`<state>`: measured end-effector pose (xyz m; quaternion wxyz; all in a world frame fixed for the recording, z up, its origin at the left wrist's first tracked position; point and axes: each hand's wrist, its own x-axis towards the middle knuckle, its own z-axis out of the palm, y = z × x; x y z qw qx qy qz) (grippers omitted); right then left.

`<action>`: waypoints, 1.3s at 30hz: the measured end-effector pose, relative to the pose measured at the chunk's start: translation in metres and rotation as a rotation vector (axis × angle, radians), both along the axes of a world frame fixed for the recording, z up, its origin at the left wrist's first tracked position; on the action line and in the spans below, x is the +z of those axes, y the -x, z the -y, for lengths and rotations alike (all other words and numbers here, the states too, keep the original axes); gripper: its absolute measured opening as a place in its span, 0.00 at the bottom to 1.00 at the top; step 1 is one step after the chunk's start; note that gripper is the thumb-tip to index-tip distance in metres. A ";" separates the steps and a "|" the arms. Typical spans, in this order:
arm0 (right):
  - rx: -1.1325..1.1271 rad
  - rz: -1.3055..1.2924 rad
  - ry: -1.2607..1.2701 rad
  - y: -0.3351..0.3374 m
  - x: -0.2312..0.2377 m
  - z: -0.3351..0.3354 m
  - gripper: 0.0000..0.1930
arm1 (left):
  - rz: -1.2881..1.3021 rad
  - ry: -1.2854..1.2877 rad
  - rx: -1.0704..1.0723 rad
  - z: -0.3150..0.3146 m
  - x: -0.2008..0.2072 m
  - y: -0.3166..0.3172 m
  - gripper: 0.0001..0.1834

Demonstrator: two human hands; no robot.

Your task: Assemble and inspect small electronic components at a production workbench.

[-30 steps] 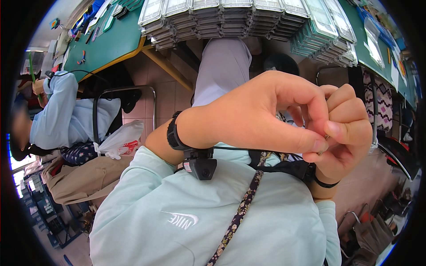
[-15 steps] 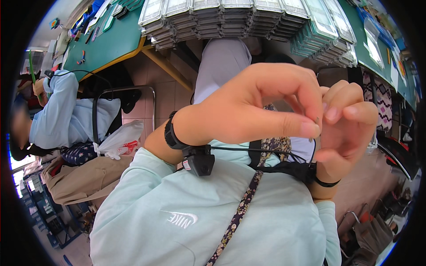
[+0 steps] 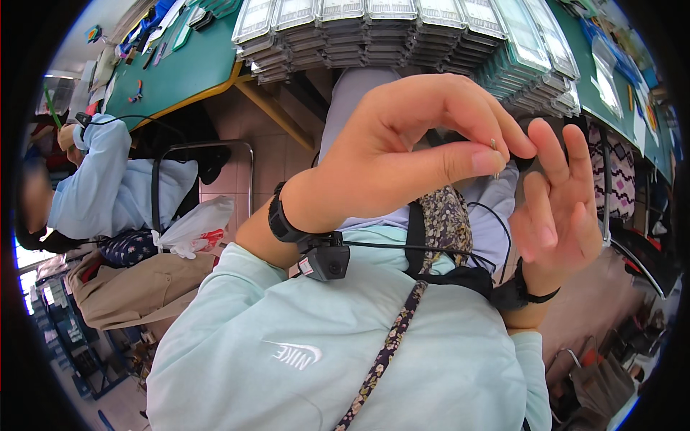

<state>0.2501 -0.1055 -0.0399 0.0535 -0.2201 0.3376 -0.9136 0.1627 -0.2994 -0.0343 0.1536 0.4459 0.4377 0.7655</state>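
My left hand (image 3: 413, 136) is raised in front of my chest, thumb and a finger pinched together. A tiny thin metal piece (image 3: 494, 146), perhaps a pin, pokes out between those fingertips; most of it is hidden. Another finger of that hand stretches toward my right hand (image 3: 564, 205). The right hand is open, palm showing, fingers apart and nothing seen in it. Its raised fingers come close to the left fingertips; whether they touch, I cannot tell.
Stacked clear plastic trays (image 3: 366, 36) stand ahead on a green table (image 3: 194, 68). At left sits a co-worker in a light blue sleeve (image 3: 100, 161), beside a metal chair frame (image 3: 251, 176) and a white plastic bag (image 3: 194, 226). A black cable (image 3: 402, 246) runs between my wrists.
My left hand has moved slightly up and its pinch shows the metal piece more plainly. My right hand has drawn away from the left fingertips, its fingers spreading and straightening.
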 end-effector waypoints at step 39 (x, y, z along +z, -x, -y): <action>0.038 0.230 0.442 0.003 -0.015 0.013 0.21 | -0.189 0.019 -0.018 -0.023 -0.005 -0.002 0.03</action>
